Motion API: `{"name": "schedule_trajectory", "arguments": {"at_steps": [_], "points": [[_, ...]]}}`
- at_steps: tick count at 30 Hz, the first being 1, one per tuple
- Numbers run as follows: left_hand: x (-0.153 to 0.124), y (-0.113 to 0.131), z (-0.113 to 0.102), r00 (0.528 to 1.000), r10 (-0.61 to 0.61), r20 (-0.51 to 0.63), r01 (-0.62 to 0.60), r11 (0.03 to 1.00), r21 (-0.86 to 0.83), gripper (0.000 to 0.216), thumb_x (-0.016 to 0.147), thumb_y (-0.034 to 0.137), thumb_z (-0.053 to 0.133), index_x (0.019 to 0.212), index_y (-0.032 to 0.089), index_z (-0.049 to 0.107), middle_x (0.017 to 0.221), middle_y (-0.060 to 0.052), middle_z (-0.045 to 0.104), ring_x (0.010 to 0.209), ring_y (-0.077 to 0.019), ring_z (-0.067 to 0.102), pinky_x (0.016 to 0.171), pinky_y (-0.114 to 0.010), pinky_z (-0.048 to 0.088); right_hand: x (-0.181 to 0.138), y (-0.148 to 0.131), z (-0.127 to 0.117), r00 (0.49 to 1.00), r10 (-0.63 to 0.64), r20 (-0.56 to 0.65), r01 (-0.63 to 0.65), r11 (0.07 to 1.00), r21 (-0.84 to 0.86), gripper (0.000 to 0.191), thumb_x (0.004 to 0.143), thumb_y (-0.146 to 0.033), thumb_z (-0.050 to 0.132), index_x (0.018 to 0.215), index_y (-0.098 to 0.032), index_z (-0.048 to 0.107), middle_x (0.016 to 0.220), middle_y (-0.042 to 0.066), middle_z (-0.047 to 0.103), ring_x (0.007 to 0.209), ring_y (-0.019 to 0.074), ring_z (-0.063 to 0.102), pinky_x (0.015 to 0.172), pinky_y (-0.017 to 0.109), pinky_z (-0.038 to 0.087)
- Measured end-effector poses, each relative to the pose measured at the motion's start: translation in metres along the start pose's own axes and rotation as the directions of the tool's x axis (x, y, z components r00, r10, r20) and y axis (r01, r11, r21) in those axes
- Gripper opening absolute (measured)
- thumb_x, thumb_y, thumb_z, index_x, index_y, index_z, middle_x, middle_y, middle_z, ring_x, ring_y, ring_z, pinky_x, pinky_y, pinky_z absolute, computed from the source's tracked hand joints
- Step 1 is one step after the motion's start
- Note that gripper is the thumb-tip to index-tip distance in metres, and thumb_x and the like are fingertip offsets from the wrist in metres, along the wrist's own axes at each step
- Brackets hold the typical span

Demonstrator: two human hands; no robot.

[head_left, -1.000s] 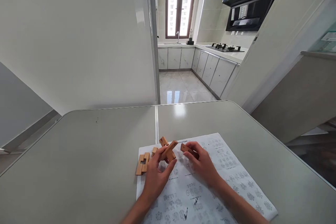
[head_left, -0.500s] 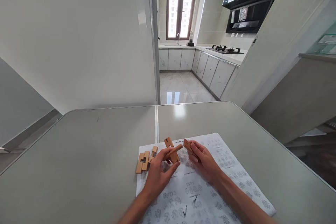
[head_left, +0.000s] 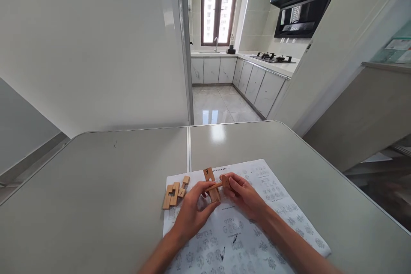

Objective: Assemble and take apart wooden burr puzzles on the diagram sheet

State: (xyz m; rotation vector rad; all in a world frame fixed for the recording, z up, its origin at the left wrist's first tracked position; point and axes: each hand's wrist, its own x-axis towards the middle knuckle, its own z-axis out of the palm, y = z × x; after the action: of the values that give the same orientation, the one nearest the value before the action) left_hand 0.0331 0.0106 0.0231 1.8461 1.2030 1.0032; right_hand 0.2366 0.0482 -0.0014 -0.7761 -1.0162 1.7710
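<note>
My left hand (head_left: pixel 192 210) is closed around crossed wooden puzzle pieces (head_left: pixel 214 196): a broad upright one with a dark mark near its top and a thinner bar lying across it. In my right hand (head_left: pixel 246 192), fingers pinch another wooden puzzle piece (head_left: pixel 226 181), which meets the right end of the thin bar; whether they interlock I cannot tell. Both hands hover over a printed paper sheet (head_left: pixel 239 248) covered in small diagrams. Left of my left hand lie several loose notched wooden pieces (head_left: pixel 166 200), partly on the sheet's edge.
A grey table (head_left: pixel 96 197) with a pale seam (head_left: pixel 189 150) carries the sheet. Past its far edge is a kitchen with white cabinets (head_left: pixel 212 70), a gas hob (head_left: pixel 272 58) and a black range hood (head_left: pixel 305 4). A white panel (head_left: pixel 96 51) stands at the left.
My right hand has brought its piece left, closing the gap to the thin bar's end. The crossed pieces in my left hand have turned slightly. The whole view has shifted a little.
</note>
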Motion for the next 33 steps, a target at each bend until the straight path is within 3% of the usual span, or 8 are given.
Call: {"name": "schedule_trajectory", "arguments": {"at_steps": [9,15,20,27,33], "points": [[-0.002,0.001,-0.002,0.997,-0.007,0.076,0.010,0.999,-0.042,0.037,0.089,0.029,0.075,0.124,0.027,0.064,0.119,-0.004,0.070,0.106,-0.0227,0.066,0.094,-0.035,0.054,-0.001,0.001,-0.002,0.998,0.038,0.051,-0.042,0.996,0.073,0.036,0.082,-0.053,0.082,0.093,-0.021,0.070,0.095,0.001,0.057,0.056,0.0073,0.030,0.055,0.025,0.029],[-0.003,0.003,-0.005,0.992,-0.048,0.115,0.060,0.994,-0.095,0.038,0.091,0.029,0.072,0.127,0.027,0.060,0.124,-0.004,0.068,0.112,-0.0226,0.064,0.101,-0.037,0.050,-0.002,0.001,0.000,0.982,0.055,0.183,-0.081,0.987,0.141,0.031,0.097,-0.049,0.067,0.104,-0.019,0.067,0.063,-0.005,0.043,0.057,0.0105,0.030,0.059,0.025,0.026],[-0.003,0.003,-0.006,0.996,-0.050,0.071,0.063,0.978,-0.197,0.036,0.093,0.032,0.070,0.128,0.027,0.060,0.129,-0.006,0.066,0.118,-0.0242,0.064,0.104,-0.038,0.050,-0.003,0.001,0.003,0.982,0.066,0.177,-0.095,0.983,0.160,0.036,0.102,-0.052,0.058,0.109,-0.018,0.066,0.065,-0.003,0.044,0.059,0.0118,0.033,0.060,0.027,0.029],[-0.006,0.002,-0.006,0.992,-0.098,0.082,0.117,0.957,-0.266,0.038,0.094,0.038,0.069,0.129,0.027,0.058,0.136,-0.010,0.063,0.127,-0.0277,0.060,0.110,-0.042,0.046,-0.001,0.003,0.003,0.979,0.107,0.176,-0.150,0.955,0.255,0.029,0.098,-0.046,0.068,0.091,-0.018,0.064,0.063,-0.006,0.040,0.051,0.0072,0.028,0.053,0.024,0.023],[-0.011,0.006,-0.003,0.987,-0.118,0.109,0.151,0.913,-0.380,0.040,0.102,0.047,0.056,0.135,0.026,0.049,0.136,-0.011,0.060,0.126,-0.0270,0.059,0.107,-0.043,0.046,-0.003,0.003,0.005,0.967,0.145,0.210,-0.197,0.946,0.257,0.030,0.096,-0.045,0.070,0.104,-0.017,0.064,0.066,-0.005,0.046,0.050,0.0055,0.034,0.053,0.023,0.025]]}}
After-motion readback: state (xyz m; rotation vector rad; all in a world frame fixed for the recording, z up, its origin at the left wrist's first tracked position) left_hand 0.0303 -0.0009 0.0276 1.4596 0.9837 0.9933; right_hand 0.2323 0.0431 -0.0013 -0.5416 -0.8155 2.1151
